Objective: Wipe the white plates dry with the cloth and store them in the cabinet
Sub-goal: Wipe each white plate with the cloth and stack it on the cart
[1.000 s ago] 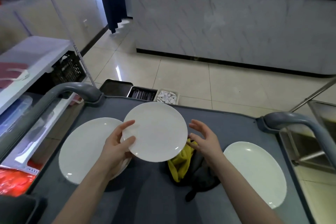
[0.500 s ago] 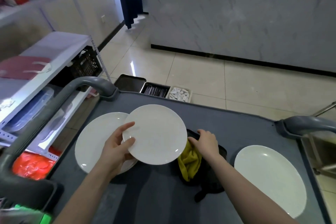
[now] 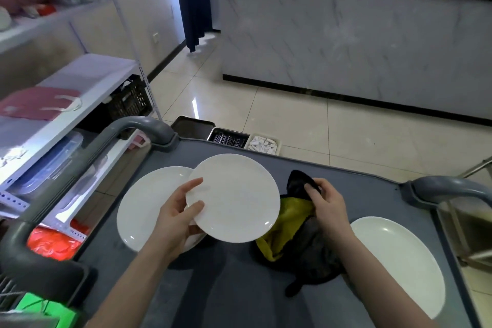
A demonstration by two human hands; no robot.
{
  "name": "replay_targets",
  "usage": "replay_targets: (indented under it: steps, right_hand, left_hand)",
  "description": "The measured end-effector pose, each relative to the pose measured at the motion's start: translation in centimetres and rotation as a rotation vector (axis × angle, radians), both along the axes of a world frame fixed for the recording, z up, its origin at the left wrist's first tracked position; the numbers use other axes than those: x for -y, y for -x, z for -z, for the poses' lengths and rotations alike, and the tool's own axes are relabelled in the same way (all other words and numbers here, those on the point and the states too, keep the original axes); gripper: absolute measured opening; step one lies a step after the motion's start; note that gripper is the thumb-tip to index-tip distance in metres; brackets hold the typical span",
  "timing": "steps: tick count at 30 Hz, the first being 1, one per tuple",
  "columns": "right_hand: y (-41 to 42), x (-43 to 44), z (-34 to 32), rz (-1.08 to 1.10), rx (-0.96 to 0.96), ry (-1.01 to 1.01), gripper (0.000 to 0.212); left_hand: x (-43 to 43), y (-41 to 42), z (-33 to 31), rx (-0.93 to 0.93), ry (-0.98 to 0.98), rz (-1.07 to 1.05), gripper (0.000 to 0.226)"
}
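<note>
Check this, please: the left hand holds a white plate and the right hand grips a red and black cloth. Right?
Not quite. The head view shows the cloth that the right hand grips is yellow and black, not red. The rest stands.

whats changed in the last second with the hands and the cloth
The right hand, open above the cloth a second ago, dropped onto it and now grips its dark end, pulling it up. The left hand still holds the raised plate by its rim. The left plate and the right plate stay flat on the cart.
</note>
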State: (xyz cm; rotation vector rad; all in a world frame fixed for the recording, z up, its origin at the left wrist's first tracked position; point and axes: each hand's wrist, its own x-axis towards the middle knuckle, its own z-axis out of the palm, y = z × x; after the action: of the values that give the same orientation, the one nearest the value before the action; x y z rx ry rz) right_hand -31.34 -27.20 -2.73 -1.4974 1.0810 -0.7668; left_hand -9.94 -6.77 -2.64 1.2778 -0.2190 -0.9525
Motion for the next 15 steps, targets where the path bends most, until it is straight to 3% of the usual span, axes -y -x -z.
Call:
replay_targets:
  steps: [4,10,15]
  right_hand:
    - [0.9,0.2,-4.5,0.014,0.136,0.050,0.022]
    - [2.1,0.5,-10.1,0.007,0.193,0.149,0.022]
    - [2.9,-4.1,-11.0,-0.273,0.060,0.307,0.032]
  left_hand:
    - [0.5,0.6,-1.1,0.015,0.050,0.032,0.047]
    - [1.2,1.4,-3.2,0.119,0.073,0.064,0.047]
    - [1.7,2.5,-4.2,0.036,0.165,0.002,0.046]
